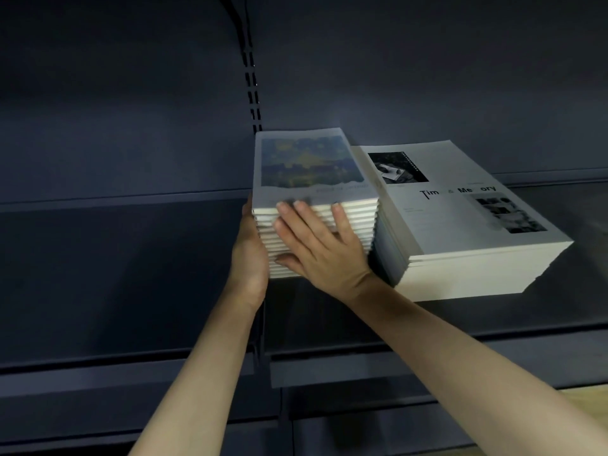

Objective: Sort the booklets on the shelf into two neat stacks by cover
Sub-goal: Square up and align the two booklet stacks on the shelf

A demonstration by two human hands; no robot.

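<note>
a dark grey metal shelf (131, 245) fills the view, seen from above and in front, with two stacks of booklets side by side near its centre. the left stack (316, 205) has a cover showing a blue and yellow painted picture; its white page edges face the viewer and look slightly stepped, not quite flush. the right stack (460, 232), at about three o'clock from the first and touching it along one side, is topped by a pale cover with small black-and-white photographs and dark title lettering; it is turned a little clockwise. two bare forearms reach up from the bottom of the view, at six o'clock. the left hand (250, 255) lies against the left side of the painted-cover stack, palm inward; its fingers are hidden behind the stack, so their pose cannot be told. the right hand (324, 248) is spread flat, fingers straight and apart, pressing on the front page edges of the same stack, fingertips reaching the top cover. a slotted upright rail (251, 83) rises behind the stacks at twelve o'clock.
</note>
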